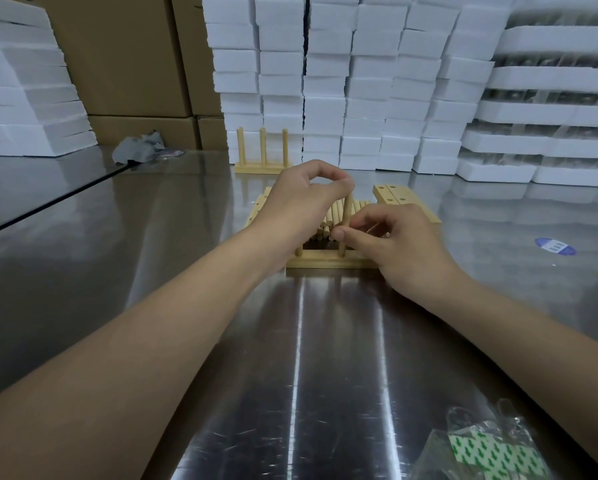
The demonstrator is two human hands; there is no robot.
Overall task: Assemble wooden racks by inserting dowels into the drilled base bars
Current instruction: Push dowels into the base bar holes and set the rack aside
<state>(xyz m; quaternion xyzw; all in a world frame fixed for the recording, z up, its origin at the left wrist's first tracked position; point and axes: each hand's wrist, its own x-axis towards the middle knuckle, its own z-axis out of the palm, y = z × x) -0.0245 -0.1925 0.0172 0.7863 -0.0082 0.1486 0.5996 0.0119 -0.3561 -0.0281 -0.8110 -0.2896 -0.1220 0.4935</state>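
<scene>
Head view: the left hand (301,199) curls over and pinches the top of an upright dowel (348,211), while the right hand (404,244) pinches the same dowel lower down between thumb and fingertips. The dowel stands in the middle of a base bar (325,262) lying on the steel tabletop (325,341); a second dowel (299,251) stands at the bar's left end. Just behind lie loose dowels (325,226) and spare drilled bars (392,195). Farther back stands a finished rack (261,157) with three dowels, before stacked white foam blocks (325,81). A plastic bag (491,448) lies near right.
</scene>
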